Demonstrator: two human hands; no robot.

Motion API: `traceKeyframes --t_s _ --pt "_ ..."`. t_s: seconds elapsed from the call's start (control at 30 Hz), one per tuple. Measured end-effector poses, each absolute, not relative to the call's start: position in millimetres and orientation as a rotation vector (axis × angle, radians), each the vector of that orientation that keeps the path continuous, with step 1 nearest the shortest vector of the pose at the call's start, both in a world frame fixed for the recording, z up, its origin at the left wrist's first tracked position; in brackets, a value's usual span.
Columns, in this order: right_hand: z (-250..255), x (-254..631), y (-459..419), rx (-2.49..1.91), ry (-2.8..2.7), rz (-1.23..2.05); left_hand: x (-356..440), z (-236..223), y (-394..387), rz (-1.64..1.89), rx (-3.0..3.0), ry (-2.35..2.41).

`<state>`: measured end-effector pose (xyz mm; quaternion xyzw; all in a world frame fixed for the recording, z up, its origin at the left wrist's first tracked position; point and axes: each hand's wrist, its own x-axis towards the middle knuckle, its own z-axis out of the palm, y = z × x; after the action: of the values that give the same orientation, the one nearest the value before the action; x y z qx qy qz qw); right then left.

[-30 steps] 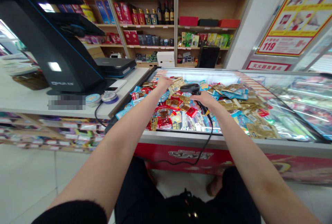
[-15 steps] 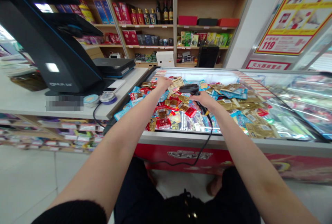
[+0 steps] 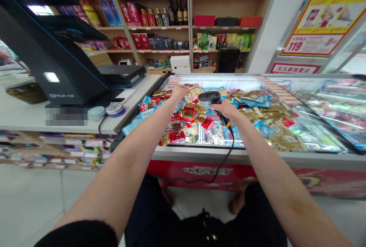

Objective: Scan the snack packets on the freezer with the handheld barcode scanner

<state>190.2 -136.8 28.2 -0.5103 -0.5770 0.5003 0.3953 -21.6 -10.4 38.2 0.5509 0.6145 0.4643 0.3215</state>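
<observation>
My right hand (image 3: 224,110) is wrapped round the handle of a black barcode scanner (image 3: 210,96), whose head points left. Its black cable (image 3: 225,159) hangs down over the front of the freezer. To the left, my left hand (image 3: 180,91) is closed on the edge of a gold snack packet (image 3: 193,93), which lies just in front of the scanner head. Beneath both hands, many small red, blue and gold snack packets (image 3: 187,113) are heaped on the glass top. A flatter pile of gold and blue packets (image 3: 257,106) lies right of the scanner.
The glass-topped freezer (image 3: 286,159) stretches across the front. At left, a counter (image 3: 31,121) bears a black checkout machine (image 3: 57,68), round tubs (image 3: 115,109) and a white phone-like object (image 3: 125,96). Shelves (image 3: 160,28) of boxes and bottles stand behind.
The view has shifted slightly, so the counter and shelves sit a little further left. Both hands keep their hold on the packet and the scanner.
</observation>
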Motion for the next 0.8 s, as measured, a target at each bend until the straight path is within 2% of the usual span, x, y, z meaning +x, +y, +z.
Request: traceKeyframes --t_s 0.5,0.8 --pt "34 201 -141 -1.351 -1.258 1.254 5 47 -23 1.222 1.279 1.502" --pt "46 268 -141 -1.327 -0.889 1.124 68 55 -15 1.157 1.120 1.257"
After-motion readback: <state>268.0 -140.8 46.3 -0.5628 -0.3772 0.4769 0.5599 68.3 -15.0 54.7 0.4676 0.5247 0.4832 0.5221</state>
